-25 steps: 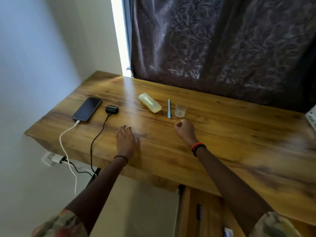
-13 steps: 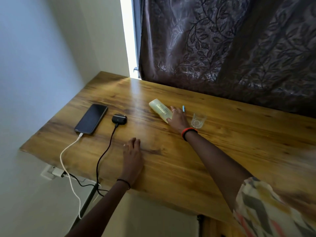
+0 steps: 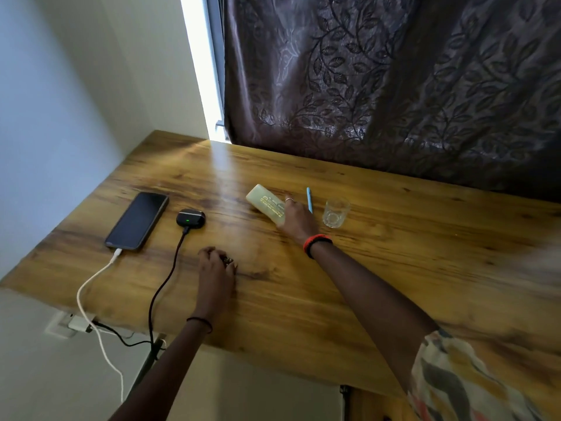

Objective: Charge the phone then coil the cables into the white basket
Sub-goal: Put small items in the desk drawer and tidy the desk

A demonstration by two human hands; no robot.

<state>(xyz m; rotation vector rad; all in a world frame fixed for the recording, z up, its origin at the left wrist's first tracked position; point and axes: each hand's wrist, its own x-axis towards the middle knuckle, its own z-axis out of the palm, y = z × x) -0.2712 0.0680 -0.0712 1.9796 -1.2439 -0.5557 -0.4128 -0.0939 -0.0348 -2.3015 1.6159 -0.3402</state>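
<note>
— Two cables on the table (image 3: 394, 268), correct? Where do they sit relative to the hands?
— Both left of centre. Phone (image 3: 136, 220) lies flat at centre-left, screen dark, with the white cable (image 3: 91, 287) plugged into its near end. Black cable (image 3: 164, 287) runs into a small earbud case (image 3: 190, 218) just right of the phone, green light on. Both cables drop over the table's near edge toward a white wall plug (image 3: 79, 325) at lower left.
— Hands on either one?
— Neither. Left hand (image 3: 217, 275) rests on the wood just right of the black cable, near it but apart. Fingers are curled under; can't tell whether anything is in them. Right hand (image 3: 296, 218) is right of centre, well apart from both cables. It's grasping the right end of a pale yellow-green case (image 3: 267, 205), fingers over the top, thumb at the near edge.
— Materials, shapes?
— Table: glossy wood, heavy grain, dark knots. Phone: slim black slab, rounded corners, reflective. Earbud case: shiny black pebble shape. White cable is smooth and thicker, the black one thinner. Pale case: oblong, rounded ends, printed text on top. Thin blue pen (image 3: 309, 200) and a short clear glass (image 3: 335, 212) are just right of the right hand. Dark curtain (image 3: 394, 86) at upper right, sheen finish, embossed leaf pattern.
</note>
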